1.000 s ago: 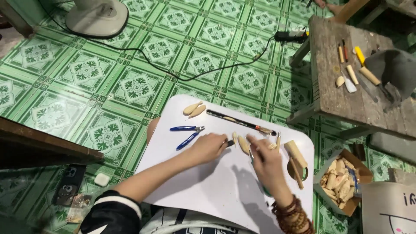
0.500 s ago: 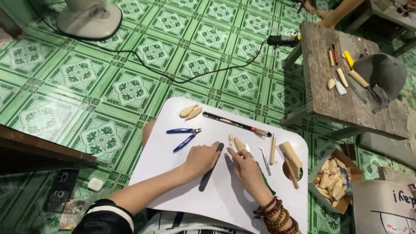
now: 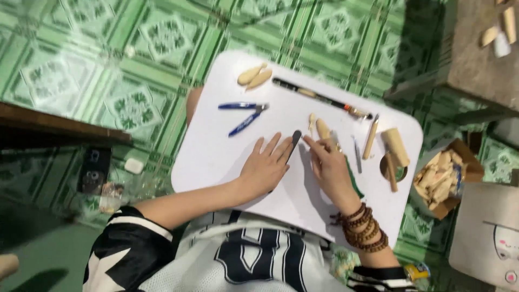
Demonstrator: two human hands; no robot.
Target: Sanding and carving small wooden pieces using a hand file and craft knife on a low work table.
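On the white board [image 3: 227,157], the left hand [image 3: 266,168] lies flat, fingers spread, gripping nothing; its fingertips rest on a dark strip [image 3: 295,141] that sticks out past them. The strip's long axis runs up and away from the person, tilted slightly right. The right hand [image 3: 331,167] sits just beside it, loosely open, fingertips touching a small wooden piece [image 3: 323,128] that stands lengthwise away from the person. Blue pliers [image 3: 244,113] lie well left.

Dim warm indoor light, glare on green floor tiles [image 3: 92,81], soft motion blur, dark corners
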